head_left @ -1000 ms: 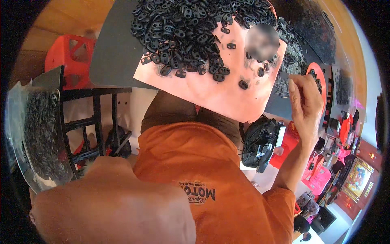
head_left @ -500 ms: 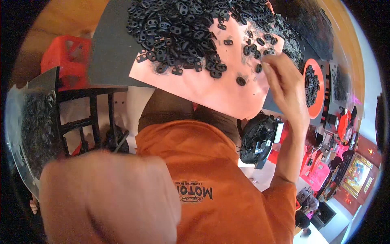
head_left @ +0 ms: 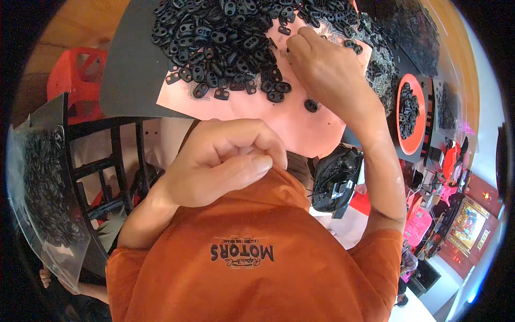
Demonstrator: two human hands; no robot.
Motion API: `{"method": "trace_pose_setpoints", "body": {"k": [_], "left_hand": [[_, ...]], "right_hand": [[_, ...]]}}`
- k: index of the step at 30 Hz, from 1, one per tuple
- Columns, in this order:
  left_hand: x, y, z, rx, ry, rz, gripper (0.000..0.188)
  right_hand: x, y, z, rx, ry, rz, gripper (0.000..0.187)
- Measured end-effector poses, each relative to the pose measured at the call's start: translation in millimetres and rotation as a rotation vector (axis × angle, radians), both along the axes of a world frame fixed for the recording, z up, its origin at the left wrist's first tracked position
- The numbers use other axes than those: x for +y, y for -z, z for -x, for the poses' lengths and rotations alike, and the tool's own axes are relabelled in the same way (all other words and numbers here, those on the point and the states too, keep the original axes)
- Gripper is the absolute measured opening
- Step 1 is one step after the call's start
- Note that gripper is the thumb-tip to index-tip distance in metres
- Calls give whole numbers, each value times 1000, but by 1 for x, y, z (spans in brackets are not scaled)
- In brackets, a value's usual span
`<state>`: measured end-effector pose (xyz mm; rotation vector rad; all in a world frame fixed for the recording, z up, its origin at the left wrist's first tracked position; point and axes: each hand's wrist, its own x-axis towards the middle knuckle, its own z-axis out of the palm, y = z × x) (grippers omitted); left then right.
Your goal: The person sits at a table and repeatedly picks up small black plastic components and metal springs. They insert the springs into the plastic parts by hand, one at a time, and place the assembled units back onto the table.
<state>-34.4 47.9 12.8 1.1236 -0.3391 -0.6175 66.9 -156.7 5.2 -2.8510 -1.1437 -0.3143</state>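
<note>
While the two hands are apart from each other, each with its fingers bent, the items before me stand as follows. Right hand: palm down over the pink sheet, fingertips pointing down at its upper part, beside the heap; whether they grip anything I cannot tell, the tips being mostly hidden. Left hand: raised in front of the chest, nearer than the sheet's edge, fingers curled in and thumb laid toward them; whether something small sits inside I cannot tell. Heap of black two-holed pieces: piled on the upper left of the sheet, spilling into strays along its lower edge. Loose black piece: lying on the sheet, just left of the right forearm. Dark board: under the sheet, showing to its left. Orange dish: oval, to the right of the right forearm, with more black pieces in it. Small greyish bits: strewn along the sheet's right side. Red stool: left of the board. Clear plastic bag: far left, dark contents. Orange shirt: on the worker, dark lettering across the front.
</note>
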Motion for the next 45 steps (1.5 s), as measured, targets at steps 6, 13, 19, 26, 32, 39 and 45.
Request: {"method": "trace_pose_setpoints", "body": {"k": [6, 13, 19, 26, 32, 39, 45], "left_hand": [[-13, 1, -6, -13, -25, -58, 18], [-25, 12, -17, -259, -209, -244, 18], [-36, 6, -20, -242, -249, -318, 16], [-41, 12, -19, -242, -237, -354, 17], [-37, 10, -18, -368, -181, -372, 12], [-44, 21, -24, -518, -258, -377, 10], [-44, 29, -26, -473, -305, -378, 11]], "right_hand": [[-5, 3, -4, -14, 8, -61, 11], [-13, -36, 43, 828, 221, -844, 13], [-12, -34, 59, 896, 171, -927, 13], [-16, -31, 68, 854, 175, -778, 17], [-19, -34, 69, 752, 40, -671, 20], [-15, -23, 72, 262, -83, -406, 8], [-12, -15, 68, 270, -86, -447, 9]]}}
